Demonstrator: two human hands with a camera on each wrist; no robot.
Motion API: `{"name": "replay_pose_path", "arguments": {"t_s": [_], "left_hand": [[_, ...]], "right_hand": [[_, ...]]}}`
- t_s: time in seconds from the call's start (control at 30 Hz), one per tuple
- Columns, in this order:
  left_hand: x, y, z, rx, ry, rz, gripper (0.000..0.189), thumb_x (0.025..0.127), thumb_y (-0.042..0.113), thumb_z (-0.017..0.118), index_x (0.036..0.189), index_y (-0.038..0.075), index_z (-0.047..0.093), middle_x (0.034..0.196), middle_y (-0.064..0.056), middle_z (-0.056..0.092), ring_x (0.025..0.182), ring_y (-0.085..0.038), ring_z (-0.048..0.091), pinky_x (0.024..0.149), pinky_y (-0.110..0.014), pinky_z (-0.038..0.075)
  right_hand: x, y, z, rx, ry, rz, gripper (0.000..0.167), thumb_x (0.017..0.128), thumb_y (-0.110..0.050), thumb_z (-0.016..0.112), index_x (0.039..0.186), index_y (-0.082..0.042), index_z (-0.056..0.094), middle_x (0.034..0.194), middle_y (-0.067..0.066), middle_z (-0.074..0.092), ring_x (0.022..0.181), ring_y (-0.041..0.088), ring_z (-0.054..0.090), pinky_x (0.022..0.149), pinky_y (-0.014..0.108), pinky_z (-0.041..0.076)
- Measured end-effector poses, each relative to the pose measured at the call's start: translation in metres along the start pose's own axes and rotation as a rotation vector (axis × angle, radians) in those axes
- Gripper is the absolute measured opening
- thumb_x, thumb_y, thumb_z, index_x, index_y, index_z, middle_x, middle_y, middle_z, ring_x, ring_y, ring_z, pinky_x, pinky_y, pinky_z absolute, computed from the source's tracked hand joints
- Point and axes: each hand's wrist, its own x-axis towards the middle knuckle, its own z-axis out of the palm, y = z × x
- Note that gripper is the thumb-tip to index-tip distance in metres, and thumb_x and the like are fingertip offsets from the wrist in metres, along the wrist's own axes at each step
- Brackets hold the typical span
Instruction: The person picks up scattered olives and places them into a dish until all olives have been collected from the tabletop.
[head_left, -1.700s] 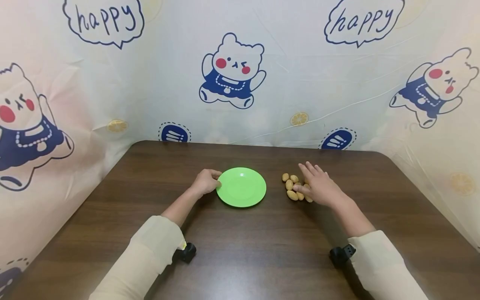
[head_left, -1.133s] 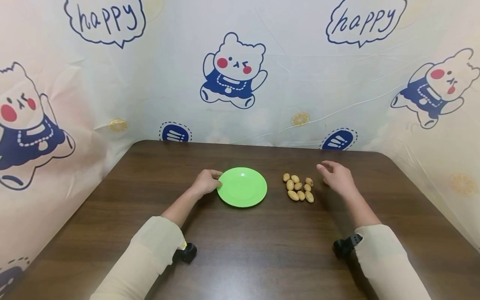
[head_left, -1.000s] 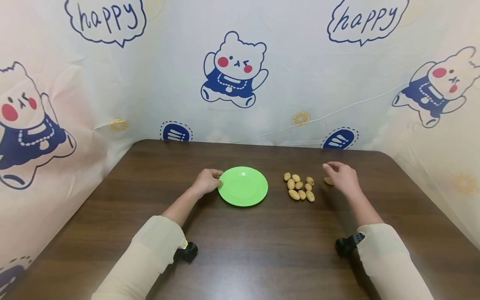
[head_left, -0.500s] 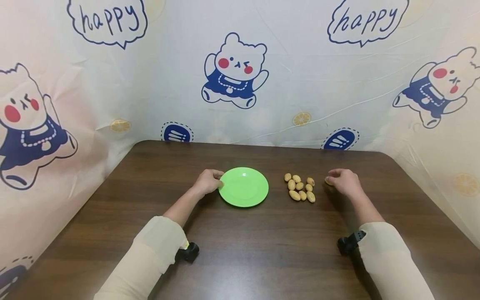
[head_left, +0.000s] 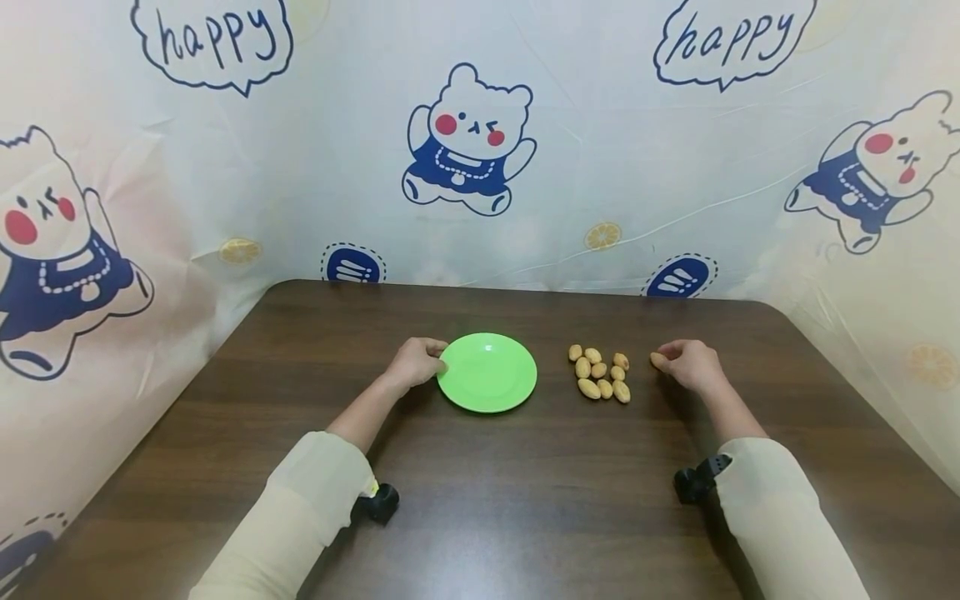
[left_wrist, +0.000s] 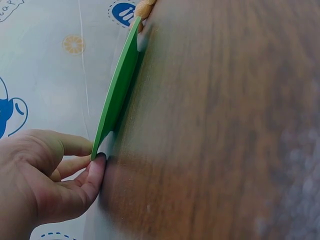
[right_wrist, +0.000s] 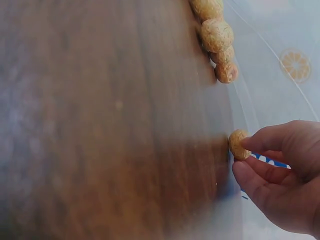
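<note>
My left hand pinches the left rim of a flat green plate on the brown table. In the left wrist view, the plate appears edge-on, with the fingers and thumb on its near rim. To the right, my right hand pinches a small tan oval nut with a rough, netted surface between thumb and fingertips, at about table level. Between plate and right hand lies a cluster of several similar nuts. More of these nuts show at the top of the right wrist view.
The dark wood table has rounded far corners. Behind it hangs a pale curtain printed with cartoon bears. Black cameras sit at both wrists, below the light sleeves.
My right hand has moved right from over the cluster, and its fingertips have come down onto a separate nut there. The left hand stays at the plate's rim, which has not visibly moved.
</note>
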Motion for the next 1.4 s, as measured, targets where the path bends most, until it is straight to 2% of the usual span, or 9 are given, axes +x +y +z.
{"name": "replay_pose_path", "arguments": {"t_s": [0.17,0.43,0.63,0.9,1.23,1.4], "left_hand": [[-0.001,-0.002,-0.001,-0.004,-0.002,-0.001,0.046,0.084,-0.001,0.058,0.129,-0.006,0.051,0.117,-0.021,0.056,0.099,-0.026,0.051,0.068,-0.026,0.044],[0.0,-0.003,0.003,-0.027,-0.007,-0.005,0.046,0.083,-0.003,0.058,0.128,-0.006,0.051,0.113,-0.02,0.057,0.092,-0.025,0.051,0.062,-0.024,0.042],[0.001,-0.002,0.004,-0.015,-0.001,-0.009,0.045,0.084,-0.002,0.058,0.129,-0.005,0.051,0.115,-0.02,0.057,0.099,-0.026,0.052,0.067,-0.026,0.044],[0.001,-0.003,0.003,0.008,-0.01,0.005,0.045,0.086,0.0,0.059,0.13,-0.005,0.05,0.117,-0.02,0.056,0.106,-0.028,0.051,0.074,-0.03,0.045],[-0.001,-0.002,0.0,0.009,-0.002,-0.002,0.045,0.086,0.0,0.059,0.13,-0.005,0.05,0.118,-0.02,0.056,0.106,-0.028,0.051,0.073,-0.03,0.045],[0.0,-0.003,0.001,0.011,-0.001,-0.006,0.046,0.086,0.001,0.059,0.131,-0.003,0.05,0.119,-0.02,0.055,0.109,-0.029,0.05,0.077,-0.031,0.046]], "right_hand": [[0.001,0.001,0.002,0.008,-0.005,0.001,0.034,0.092,-0.017,0.056,0.116,0.007,0.058,0.111,0.026,0.056,0.088,0.031,0.053,0.075,0.04,0.046],[-0.001,0.005,0.002,0.012,-0.006,0.004,0.034,0.091,-0.015,0.056,0.116,0.008,0.057,0.112,0.027,0.055,0.093,0.034,0.051,0.078,0.044,0.045],[-0.001,0.004,0.002,0.009,0.002,-0.003,0.034,0.091,-0.016,0.056,0.115,0.008,0.058,0.11,0.026,0.057,0.09,0.032,0.052,0.074,0.041,0.046],[-0.004,-0.009,0.003,0.01,0.063,-0.052,0.036,0.091,-0.021,0.057,0.113,0.007,0.059,0.109,0.025,0.059,0.091,0.032,0.055,0.074,0.04,0.046],[-0.003,-0.019,0.01,0.06,0.11,-0.072,0.032,0.091,-0.018,0.056,0.114,0.005,0.06,0.109,0.024,0.059,0.094,0.032,0.055,0.076,0.041,0.046],[-0.003,-0.027,0.014,0.086,0.124,-0.084,0.031,0.091,-0.016,0.057,0.114,0.004,0.06,0.11,0.024,0.059,0.097,0.033,0.054,0.077,0.042,0.046]]}}
